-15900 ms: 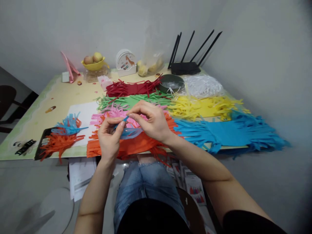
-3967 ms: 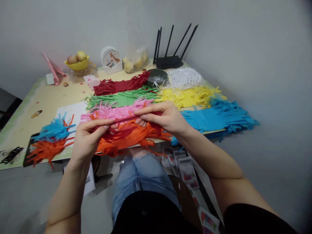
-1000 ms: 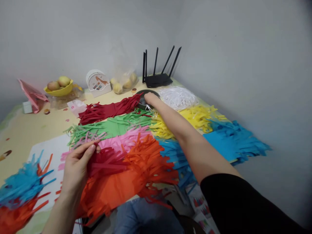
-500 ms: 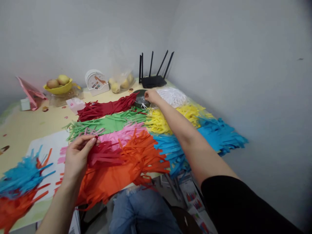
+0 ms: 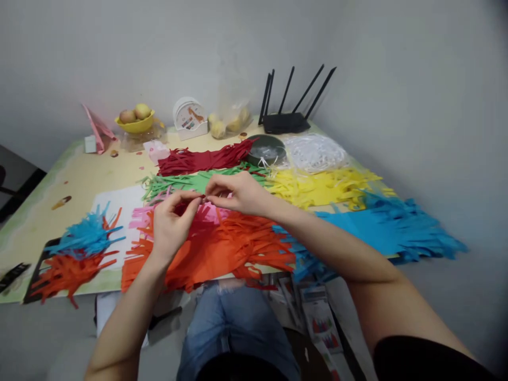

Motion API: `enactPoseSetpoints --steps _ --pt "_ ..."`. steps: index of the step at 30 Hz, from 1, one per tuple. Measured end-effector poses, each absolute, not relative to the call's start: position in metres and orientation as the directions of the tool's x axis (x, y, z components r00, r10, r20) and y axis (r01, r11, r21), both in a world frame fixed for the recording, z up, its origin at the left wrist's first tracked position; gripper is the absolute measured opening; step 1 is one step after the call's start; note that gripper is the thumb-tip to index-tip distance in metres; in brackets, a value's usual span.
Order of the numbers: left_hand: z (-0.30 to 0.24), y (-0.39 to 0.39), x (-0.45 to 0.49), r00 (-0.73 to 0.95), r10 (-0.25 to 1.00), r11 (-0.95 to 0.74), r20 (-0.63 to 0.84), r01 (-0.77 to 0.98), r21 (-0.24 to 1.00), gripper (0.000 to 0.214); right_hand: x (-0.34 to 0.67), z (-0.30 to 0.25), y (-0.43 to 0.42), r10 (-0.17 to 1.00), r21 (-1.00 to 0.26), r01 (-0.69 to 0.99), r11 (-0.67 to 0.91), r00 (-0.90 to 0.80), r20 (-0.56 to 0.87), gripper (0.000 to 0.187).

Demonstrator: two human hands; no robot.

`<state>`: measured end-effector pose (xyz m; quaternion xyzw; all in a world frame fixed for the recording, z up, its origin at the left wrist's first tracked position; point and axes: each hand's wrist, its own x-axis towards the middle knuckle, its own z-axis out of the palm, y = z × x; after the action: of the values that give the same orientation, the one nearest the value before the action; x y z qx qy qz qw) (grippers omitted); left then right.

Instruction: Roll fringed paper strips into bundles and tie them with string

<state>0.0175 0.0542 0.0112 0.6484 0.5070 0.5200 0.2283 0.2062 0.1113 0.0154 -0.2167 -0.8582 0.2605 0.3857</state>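
My left hand (image 5: 170, 219) pinches the top of a dark red fringed-paper tassel (image 5: 201, 228) between thumb and fingertips. Right against those fingertips is my right hand (image 5: 240, 193), its thumb and forefinger closed on something too small to make out. Beneath both hands lie orange fringed paper (image 5: 222, 256), pink fringed paper (image 5: 143, 216) and green fringed paper (image 5: 188, 182). Behind them is a crimson fringed strip (image 5: 206, 159). A dark green bowl (image 5: 252, 159) with clear contents stands past my right hand, a white string over its rim.
To the right are yellow fringed paper (image 5: 325, 193), blue fringed paper (image 5: 369, 230) and white stringy material (image 5: 317, 152). A router (image 5: 286, 123) with tall antennas stands by the wall. Blue strips (image 5: 89, 233) and orange strips (image 5: 65, 272) lie left. A yellow fruit bowl (image 5: 135, 126) sits behind.
My right hand has left the green bowl and come back to meet my left fingertips. The left hand still holds the dark red tassel. The view has shifted left.
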Motion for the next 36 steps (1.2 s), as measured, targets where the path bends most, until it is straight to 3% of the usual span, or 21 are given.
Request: enactPoseSetpoints --steps 4,9,12,15,22,30,36 --pt "0.013 0.037 0.012 -0.055 0.888 -0.382 0.456 0.462 0.800 0.013 0.202 0.022 0.095 0.635 -0.718 0.128 0.684 -0.589 0.500 0.004" --pt "0.016 0.019 0.009 -0.061 0.865 -0.397 0.498 0.522 0.755 0.010 0.193 0.017 0.082 0.751 -0.931 -0.027 0.364 -0.583 0.310 0.015" --pt "0.016 0.011 0.007 -0.056 0.858 -0.396 0.511 0.562 0.726 0.010 0.185 0.013 0.074 0.769 -0.964 -0.120 0.236 -0.584 0.261 0.020" --pt "0.015 0.005 0.004 -0.053 0.847 -0.389 0.530 0.617 0.684 0.010 0.179 0.010 0.066 0.789 -0.958 -0.127 0.255 -0.545 0.283 0.020" --pt "0.016 -0.004 -0.001 0.006 0.839 -0.387 0.544 0.710 0.588 0.012 0.174 0.006 0.055 0.764 -0.835 0.065 0.546 -0.448 0.465 0.008" --pt "0.015 -0.002 -0.009 -0.015 0.931 -0.324 0.364 0.419 0.848 0.011 0.169 0.009 0.053 0.791 -0.942 -0.104 0.319 -0.518 0.325 0.015" --pt "0.008 -0.004 -0.001 -0.130 0.910 -0.343 0.394 0.297 0.891 0.012 0.163 0.004 0.049 0.803 -0.898 -0.052 0.438 -0.427 0.416 0.016"
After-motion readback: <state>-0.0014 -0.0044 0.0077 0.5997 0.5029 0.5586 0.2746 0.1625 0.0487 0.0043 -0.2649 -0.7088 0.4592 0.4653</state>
